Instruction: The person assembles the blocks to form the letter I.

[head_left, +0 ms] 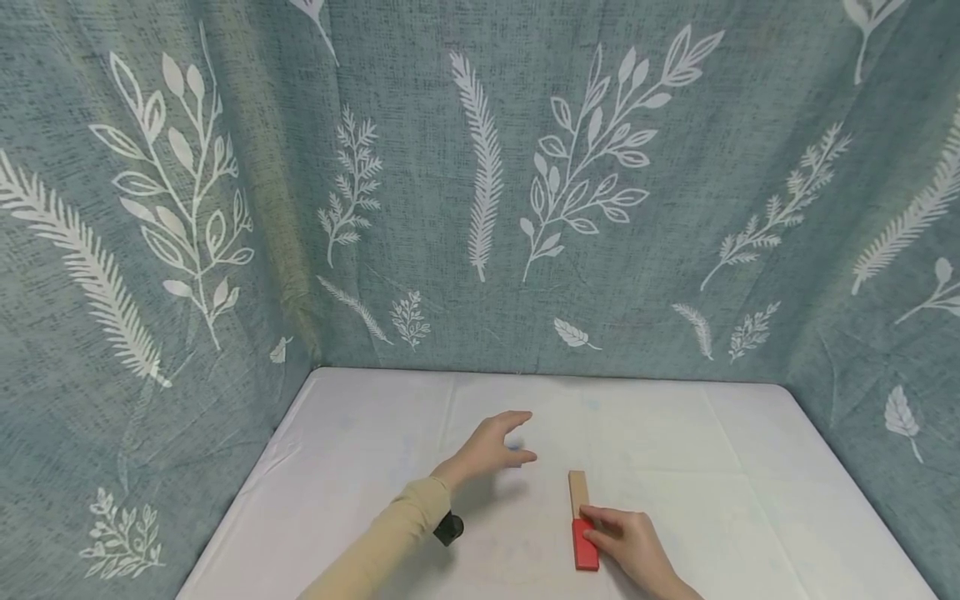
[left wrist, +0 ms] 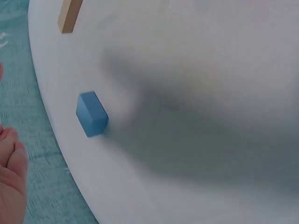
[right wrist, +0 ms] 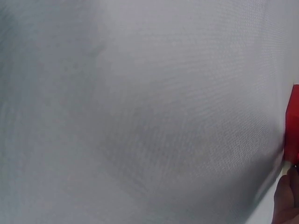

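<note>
Spreading the left grip (head_left: 483, 450) wide, hovering near a small blue block (left wrist: 92, 114) lying on the white-covered worktop (head_left: 697, 475). Pinching a red block (head_left: 585, 554) with the right grip (head_left: 633, 543), holding it flat on the worktop, end to end with a pale wooden block (head_left: 577, 490) pointing away.

Blue block (left wrist: 92, 114) — partly hidden by left hand (head_left: 486, 447), head view; red block (right wrist: 292, 126) — edge-cropped, right wrist view.
</note>
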The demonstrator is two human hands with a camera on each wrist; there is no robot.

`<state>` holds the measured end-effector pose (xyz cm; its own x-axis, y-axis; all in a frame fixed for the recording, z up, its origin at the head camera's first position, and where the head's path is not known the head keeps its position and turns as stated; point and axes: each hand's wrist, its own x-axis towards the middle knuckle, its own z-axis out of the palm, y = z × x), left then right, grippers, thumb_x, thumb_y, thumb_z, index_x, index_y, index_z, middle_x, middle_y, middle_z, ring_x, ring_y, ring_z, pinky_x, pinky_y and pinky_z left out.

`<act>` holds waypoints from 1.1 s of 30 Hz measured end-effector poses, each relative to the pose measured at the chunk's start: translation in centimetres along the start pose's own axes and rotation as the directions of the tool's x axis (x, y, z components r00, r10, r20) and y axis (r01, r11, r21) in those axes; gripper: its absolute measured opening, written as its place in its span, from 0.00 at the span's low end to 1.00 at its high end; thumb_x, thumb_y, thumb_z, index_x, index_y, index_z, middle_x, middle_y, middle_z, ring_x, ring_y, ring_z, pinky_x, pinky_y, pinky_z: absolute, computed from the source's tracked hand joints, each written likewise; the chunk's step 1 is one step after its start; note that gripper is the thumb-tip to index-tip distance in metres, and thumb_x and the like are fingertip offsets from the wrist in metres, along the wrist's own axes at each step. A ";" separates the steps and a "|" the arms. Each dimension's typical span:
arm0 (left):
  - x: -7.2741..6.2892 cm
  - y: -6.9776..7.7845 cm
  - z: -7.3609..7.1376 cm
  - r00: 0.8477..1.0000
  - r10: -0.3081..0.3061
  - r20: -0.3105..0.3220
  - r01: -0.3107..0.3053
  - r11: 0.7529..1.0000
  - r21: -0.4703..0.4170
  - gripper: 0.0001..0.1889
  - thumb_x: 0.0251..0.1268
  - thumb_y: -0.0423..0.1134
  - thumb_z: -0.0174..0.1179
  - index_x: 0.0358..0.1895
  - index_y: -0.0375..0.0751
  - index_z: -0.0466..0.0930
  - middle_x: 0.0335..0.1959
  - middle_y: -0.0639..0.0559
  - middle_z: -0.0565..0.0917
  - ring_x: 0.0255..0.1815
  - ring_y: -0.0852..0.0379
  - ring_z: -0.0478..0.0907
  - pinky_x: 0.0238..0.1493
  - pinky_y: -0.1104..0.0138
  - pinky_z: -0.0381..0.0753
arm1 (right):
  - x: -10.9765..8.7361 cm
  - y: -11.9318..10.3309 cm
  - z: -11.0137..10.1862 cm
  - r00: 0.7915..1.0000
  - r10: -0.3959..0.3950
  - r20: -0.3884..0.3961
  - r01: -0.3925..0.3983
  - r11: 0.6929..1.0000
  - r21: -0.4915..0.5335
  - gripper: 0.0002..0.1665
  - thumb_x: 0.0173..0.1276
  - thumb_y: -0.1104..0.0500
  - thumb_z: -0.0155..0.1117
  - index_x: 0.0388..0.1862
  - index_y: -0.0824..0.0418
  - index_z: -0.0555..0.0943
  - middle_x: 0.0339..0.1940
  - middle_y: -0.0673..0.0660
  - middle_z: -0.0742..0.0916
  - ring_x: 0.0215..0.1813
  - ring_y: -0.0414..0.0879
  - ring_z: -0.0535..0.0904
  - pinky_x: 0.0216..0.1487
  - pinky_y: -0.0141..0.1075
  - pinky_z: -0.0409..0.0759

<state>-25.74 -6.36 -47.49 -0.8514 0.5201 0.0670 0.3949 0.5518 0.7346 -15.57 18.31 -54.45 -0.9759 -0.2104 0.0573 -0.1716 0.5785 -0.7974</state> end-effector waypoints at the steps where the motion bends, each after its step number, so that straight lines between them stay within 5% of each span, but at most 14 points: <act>1: -0.1 -0.1 -0.1 1.000 -0.004 -0.006 0.003 1.000 -0.007 0.35 0.59 0.43 0.66 0.67 0.32 0.65 0.68 0.39 0.68 0.69 0.42 0.66 0.69 0.52 0.69 | 0.0 0.0 0.0 1.000 0.006 0.003 -0.006 1.000 0.001 0.22 0.55 0.59 0.72 0.50 0.63 0.84 0.48 0.58 0.87 0.54 0.56 0.82 0.51 0.39 0.84; 16: -0.7 -2.3 -1.2 0.997 -0.039 -0.061 0.034 0.997 -0.072 0.34 0.58 0.39 0.66 0.65 0.27 0.65 0.67 0.34 0.69 0.67 0.37 0.67 0.68 0.51 0.70 | 0.0 0.1 -0.1 1.000 0.021 0.015 -0.022 1.000 0.018 0.21 0.56 0.59 0.71 0.50 0.63 0.83 0.49 0.58 0.87 0.56 0.56 0.81 0.50 0.36 0.84; 27: -1.1 -3.2 -0.1 0.997 -0.054 -0.059 0.048 0.993 -0.106 0.33 0.57 0.38 0.66 0.64 0.27 0.66 0.65 0.32 0.69 0.65 0.35 0.68 0.67 0.50 0.70 | 0.1 0.2 -0.1 1.000 0.018 0.014 -0.018 1.000 0.014 0.22 0.56 0.58 0.71 0.50 0.63 0.83 0.49 0.58 0.87 0.55 0.56 0.81 0.50 0.37 0.84; 33: -1.2 -3.9 0.7 0.996 -0.029 -0.085 0.025 0.998 -0.051 0.32 0.56 0.38 0.67 0.61 0.25 0.69 0.62 0.32 0.73 0.64 0.36 0.70 0.66 0.49 0.71 | 0.1 0.2 -0.1 1.000 0.013 0.009 -0.013 1.000 0.016 0.22 0.56 0.59 0.71 0.50 0.63 0.83 0.49 0.58 0.87 0.55 0.56 0.81 0.50 0.36 0.84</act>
<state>-25.98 -8.69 -50.88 -0.8886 0.4471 0.1026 0.3557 0.5302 0.7697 -15.75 18.50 -54.56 -0.9768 -0.2102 0.0415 -0.1567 0.5686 -0.8075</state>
